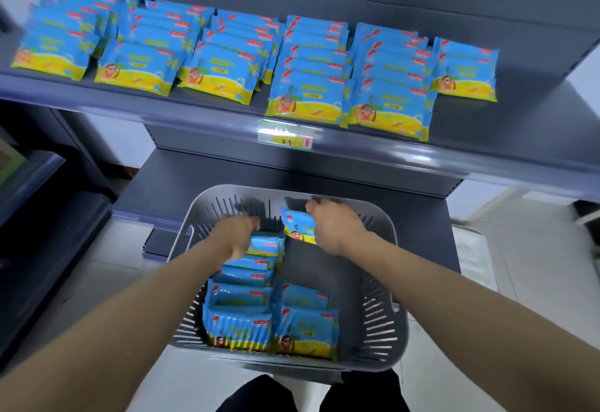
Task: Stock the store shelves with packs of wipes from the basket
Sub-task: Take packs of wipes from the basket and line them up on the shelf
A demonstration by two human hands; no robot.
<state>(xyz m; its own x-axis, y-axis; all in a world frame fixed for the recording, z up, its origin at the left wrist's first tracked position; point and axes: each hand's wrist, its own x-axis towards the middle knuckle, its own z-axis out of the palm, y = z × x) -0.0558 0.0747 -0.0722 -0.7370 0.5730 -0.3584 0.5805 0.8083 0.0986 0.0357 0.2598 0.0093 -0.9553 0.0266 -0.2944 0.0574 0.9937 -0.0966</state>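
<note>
At the far end of the grey basket (386, 285), fingers of the right hand (336, 228) pinched a wipes pack (297, 226) by its top; the left hand (237, 233) curled round another pack (264, 244). So slight a hold on slick film could drop either before the shelf (406, 152).

The grey slatted basket (383, 314) sits low at six o'clock, in front of the shelving. Blue-and-yellow packs of wipes stand on edge inside it. A long row (240, 317) runs along its nine o'clock side, and a short row (305, 327) fills the near corner at five o'clock. The left hand (235, 233) grips the end pack (266, 244) of the long row. At the basket's twelve o'clock end, the right hand (334, 230) pinches a tilted pack (297, 226). Up at twelve o'clock, the dark shelf (519, 116) carries six overlapping rows of shelved packs (305, 87), faces up.
</note>
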